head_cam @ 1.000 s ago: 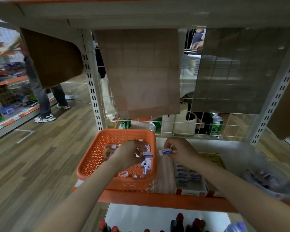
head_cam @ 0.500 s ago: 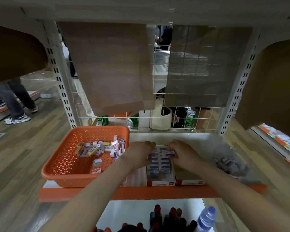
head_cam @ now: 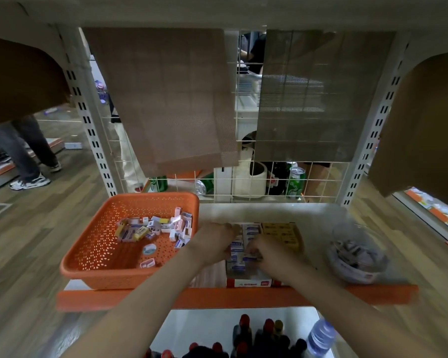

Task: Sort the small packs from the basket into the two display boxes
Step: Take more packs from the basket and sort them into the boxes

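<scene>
The left hand (head_cam: 212, 241) is withdrawn from the basket (head_cam: 88, 254) and laid at the far left of the left box (head_cam: 248, 282). The right hand (head_cam: 267, 254), seen a second ago beside the basket with a pack, is brought down onto the same box, nearer its middle than half a second ago.

Clear tub (head_cam: 357, 257) sits far right on the shelf (head_cam: 373, 293), small dark pieces inside; green cans (head_cam: 295, 181) stand behind the wire grid (head_cam: 326, 180). Below, dark bottles (head_cam: 259, 334) beside a water bottle (head_cam: 321, 334); off left, someone's sneakers (head_cam: 30, 182) on the wood floor (head_cam: 36, 241).
</scene>
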